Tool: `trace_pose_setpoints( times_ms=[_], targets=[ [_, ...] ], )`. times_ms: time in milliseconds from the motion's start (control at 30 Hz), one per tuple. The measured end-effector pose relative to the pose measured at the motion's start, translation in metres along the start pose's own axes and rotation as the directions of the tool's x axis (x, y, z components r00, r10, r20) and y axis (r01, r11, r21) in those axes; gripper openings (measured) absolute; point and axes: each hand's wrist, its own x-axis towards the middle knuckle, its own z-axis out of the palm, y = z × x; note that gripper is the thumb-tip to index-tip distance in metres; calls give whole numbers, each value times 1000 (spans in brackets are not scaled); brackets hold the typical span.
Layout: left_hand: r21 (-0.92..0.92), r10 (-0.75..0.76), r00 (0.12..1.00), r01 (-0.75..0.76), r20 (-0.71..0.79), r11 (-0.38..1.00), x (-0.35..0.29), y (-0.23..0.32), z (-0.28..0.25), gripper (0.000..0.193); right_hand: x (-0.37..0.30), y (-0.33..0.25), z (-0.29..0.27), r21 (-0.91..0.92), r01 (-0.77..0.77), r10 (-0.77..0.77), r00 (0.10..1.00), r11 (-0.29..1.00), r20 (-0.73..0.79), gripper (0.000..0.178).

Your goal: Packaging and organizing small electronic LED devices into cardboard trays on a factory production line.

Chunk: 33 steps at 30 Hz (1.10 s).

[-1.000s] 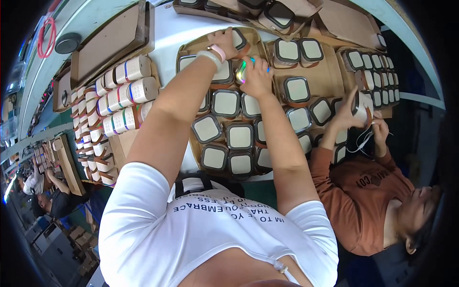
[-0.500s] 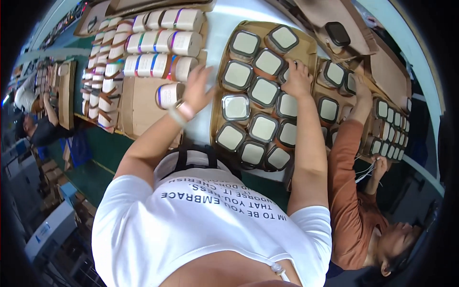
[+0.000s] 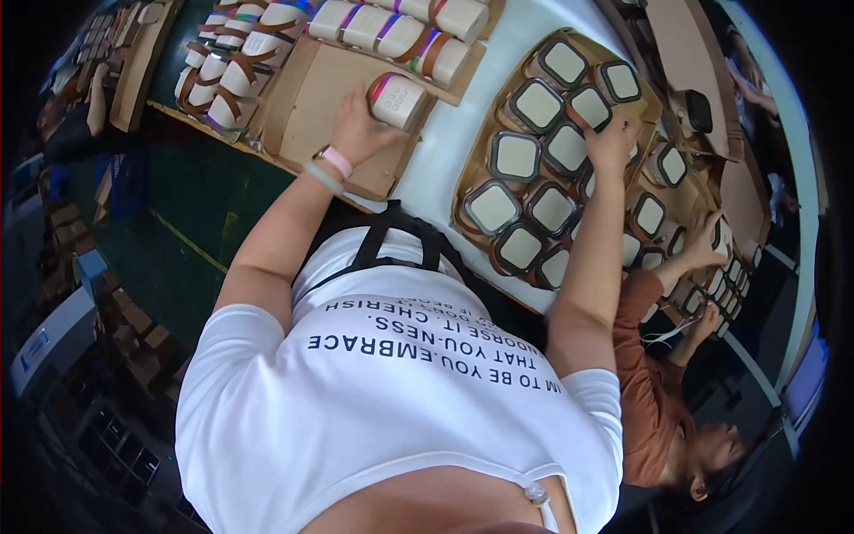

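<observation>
A cream rounded canister [image 3: 398, 102] with a brown strap and a coloured band lies in a shallow cardboard tray [image 3: 307, 98] on the left. My left hand [image 3: 360, 133] is closed round its near left end. On the right, a cardboard box [image 3: 467, 182] holds several square-topped canisters with dark rims and pale lids, such as this canister [image 3: 514, 156]. My right hand [image 3: 612, 142] reaches down among them, its fingers curled on a canister [image 3: 633, 154] that the hand mostly covers.
Rows of banded cream canisters [image 3: 382, 31] lie beyond and left of the tray. At right, a co-worker's hand [image 3: 703, 245] holds a canister above another box. A dark square object [image 3: 694, 111] sits on cardboard at the far right. The white table surface [image 3: 436, 160] shows between tray and box.
My left hand has moved from beside the tray onto the lone cream canister. My right hand stays among the square-topped canisters. The view has shifted, and the co-worker's hand has lifted a canister.
</observation>
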Motion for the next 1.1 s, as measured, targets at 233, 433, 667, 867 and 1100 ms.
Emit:
trace_pose_setpoints(
  times_ms=[233, 433, 667, 867, 1100],
  targets=[
    [-149, -11, 987, 35, 158, 988, 33, 19, -13, 72, -106, -106, 20, 413, 481, -468, 873, 774, -141, 48],
    [318, 446, 887, -460, 120, 829, 3, -54, -54, 34, -138, -135, 39, 463, 539, -621, 783, 704, 32, 46],
    [192, 264, 925, -321, 274, 927, -4, -71, -65, 78, -50, -197, 42, -78, 769, -766, 639, 635, 72, 43],
    [101, 213, 932, -251, 294, 963, 16, -90, -57, 92, -16, -231, 24, -391, 785, -656, 617, 480, 435, 22],
    [-829, 43, 832, 545, 553, 123, 40, -130, -117, 61, -59, -273, -11, 133, 601, -595, 689, 788, 415, 21]
  ],
)
